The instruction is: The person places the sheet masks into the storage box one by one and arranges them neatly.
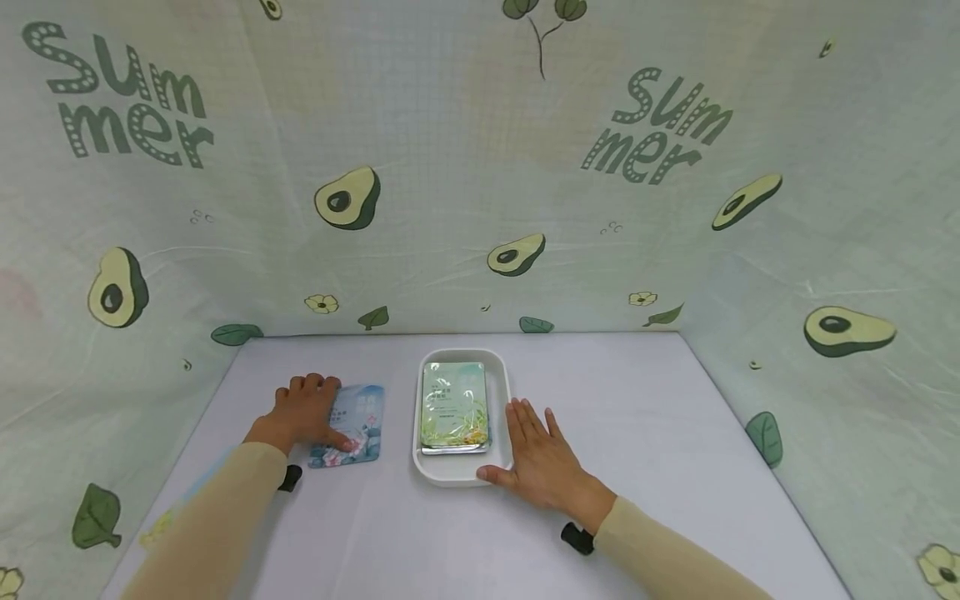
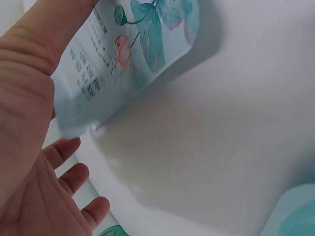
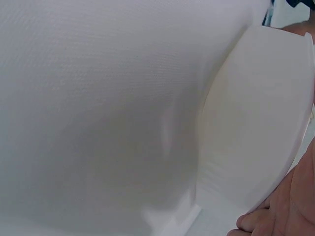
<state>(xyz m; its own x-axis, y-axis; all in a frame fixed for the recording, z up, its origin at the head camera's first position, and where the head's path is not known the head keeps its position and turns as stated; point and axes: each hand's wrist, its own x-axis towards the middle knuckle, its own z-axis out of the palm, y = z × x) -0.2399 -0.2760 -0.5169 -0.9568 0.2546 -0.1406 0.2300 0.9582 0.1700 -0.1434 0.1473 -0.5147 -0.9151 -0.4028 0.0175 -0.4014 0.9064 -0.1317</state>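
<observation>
My left hand (image 1: 300, 415) pinches a flat blue sachet (image 1: 367, 417) with pink flowers, its thumb across the printed face. In the left wrist view the sachet's lower edge is raised off the table and casts a shadow; the other fingers (image 2: 74, 177) stay apart from it. To its right, a white rectangular tray (image 1: 450, 473) carries a green sachet (image 1: 453, 406), with silvery edges showing under it. My right hand (image 1: 542, 465) rests against the tray's right side, fingers straight and thumb at the near corner. The tray's outer wall (image 3: 251, 118) fills part of the right wrist view.
Partly covered by the left forearm, a light blue and yellow sheet or packet (image 1: 159, 527) lies at the table's left. Cloth with avocado prints (image 1: 348, 198) hangs behind and at both sides of the white table (image 1: 637, 417).
</observation>
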